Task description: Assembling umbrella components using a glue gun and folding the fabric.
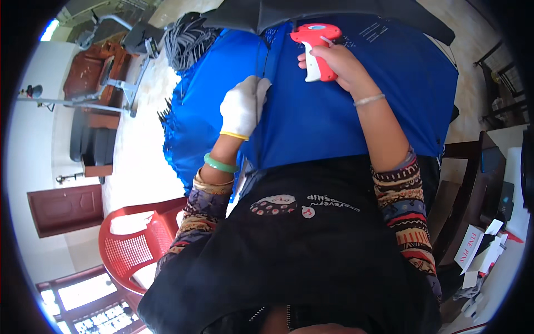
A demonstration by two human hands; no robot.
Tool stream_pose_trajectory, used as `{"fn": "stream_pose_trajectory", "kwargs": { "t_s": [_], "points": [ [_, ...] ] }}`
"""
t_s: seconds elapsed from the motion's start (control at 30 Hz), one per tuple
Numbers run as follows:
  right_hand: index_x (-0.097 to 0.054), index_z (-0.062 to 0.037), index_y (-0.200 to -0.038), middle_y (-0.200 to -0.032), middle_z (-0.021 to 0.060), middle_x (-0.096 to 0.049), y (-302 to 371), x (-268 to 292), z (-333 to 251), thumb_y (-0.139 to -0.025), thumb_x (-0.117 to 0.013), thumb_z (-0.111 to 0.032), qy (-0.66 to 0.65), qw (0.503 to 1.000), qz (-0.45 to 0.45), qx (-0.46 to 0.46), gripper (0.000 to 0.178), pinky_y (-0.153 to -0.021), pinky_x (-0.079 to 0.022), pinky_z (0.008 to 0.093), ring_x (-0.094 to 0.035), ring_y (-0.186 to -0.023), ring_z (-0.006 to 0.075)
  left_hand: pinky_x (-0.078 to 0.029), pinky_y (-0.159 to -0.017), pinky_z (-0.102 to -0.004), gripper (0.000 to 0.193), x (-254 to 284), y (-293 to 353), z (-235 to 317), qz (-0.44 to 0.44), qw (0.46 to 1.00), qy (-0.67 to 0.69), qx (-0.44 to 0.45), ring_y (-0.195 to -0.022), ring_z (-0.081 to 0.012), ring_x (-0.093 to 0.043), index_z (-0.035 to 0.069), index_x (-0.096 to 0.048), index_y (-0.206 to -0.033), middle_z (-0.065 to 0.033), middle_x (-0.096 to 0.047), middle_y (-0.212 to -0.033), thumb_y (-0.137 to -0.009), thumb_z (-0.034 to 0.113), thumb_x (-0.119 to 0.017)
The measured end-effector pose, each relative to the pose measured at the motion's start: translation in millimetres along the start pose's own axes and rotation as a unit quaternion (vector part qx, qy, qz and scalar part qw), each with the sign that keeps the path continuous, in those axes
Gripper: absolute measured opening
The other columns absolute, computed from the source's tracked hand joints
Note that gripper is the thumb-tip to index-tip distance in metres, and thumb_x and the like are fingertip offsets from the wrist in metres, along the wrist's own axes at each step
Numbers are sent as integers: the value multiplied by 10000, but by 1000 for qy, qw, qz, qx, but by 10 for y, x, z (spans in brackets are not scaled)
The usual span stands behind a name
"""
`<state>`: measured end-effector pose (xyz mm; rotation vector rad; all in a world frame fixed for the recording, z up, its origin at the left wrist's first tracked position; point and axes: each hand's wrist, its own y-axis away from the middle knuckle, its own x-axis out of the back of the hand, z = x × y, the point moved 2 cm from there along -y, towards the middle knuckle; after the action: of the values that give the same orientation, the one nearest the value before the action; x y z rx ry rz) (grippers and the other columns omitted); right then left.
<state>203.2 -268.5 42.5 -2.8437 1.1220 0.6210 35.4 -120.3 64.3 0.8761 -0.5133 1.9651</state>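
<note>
Our right hand (334,64) grips the red tagging gun (317,47); our gloved left hand (242,106) pinches the blue fabric (334,117). Slack fabric risks a needle prick.

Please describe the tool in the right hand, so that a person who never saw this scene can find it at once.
Start from the big blue fabric spread in front of the person. Near its upper edge, the bare right hand grips a pistol-shaped tagging gun. It is the only red and white thing on the cloth; the left hand wears a white glove and holds no tool.
</note>
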Motion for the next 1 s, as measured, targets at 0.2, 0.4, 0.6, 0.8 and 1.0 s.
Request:
{"fn": "stream_pose_trajectory", "kwargs": {
  "t_s": [0.2,0.4,0.6,0.8,1.0],
  "points": [
    [-543,66,-1146,-1036,163,-644,544,-243,730,-887,-498,-89,-52,994,17,-92,305,-774,-548,347,-652,-928,239,-493,-499,-427,231,-392,102,-213,85,925,-358,-96,-631,-353,-632,114,-565,-805,-148,-634,-733,-901,321,-531],
    [-527,48,-1172,-1066,137,-627,644,-455,1100,-900,-498,-75,-41,997,46,-40,300,-809,-525,335,-629,-975,220,-491,-475,-421,221,-390,131,-269,103,916,-365,-132,-599,-324,-640,117,-557,-806,-120,-632,-714,-896,313,-508],
    [-538,24,-1147,-1033,124,-627,615,-459,1172,-908,-505,-73,43,998,32,15,261,-794,-522,330,-630,-950,207,-485,-475,-426,182,-391,150,-256,99,920,-356,-134,-591,-347,-626,102,-547,-819,-136,-637,-731,-882,273,-547],
    [-543,17,-1129,-985,113,-640,632,-473,1087,-906,-515,-77,15,1000,20,-17,244,-739,-538,322,-645,-886,195,-488,-487,-426,175,-390,127,-278,89,924,-349,-128,-613,-346,-633,99,-544,-824,-135,-640,-747,-877,266,-551],
    [-568,20,-1086,-940,102,-653,626,-464,994,-901,-568,-124,-45,998,18,-50,234,-711,-546,309,-650,-835,178,-489,-490,-426,169,-402,149,-241,80,925,-356,-110,-623,-345,-638,99,-539,-820,-140,-637,-744,-876,258,-551]
  ]
}}
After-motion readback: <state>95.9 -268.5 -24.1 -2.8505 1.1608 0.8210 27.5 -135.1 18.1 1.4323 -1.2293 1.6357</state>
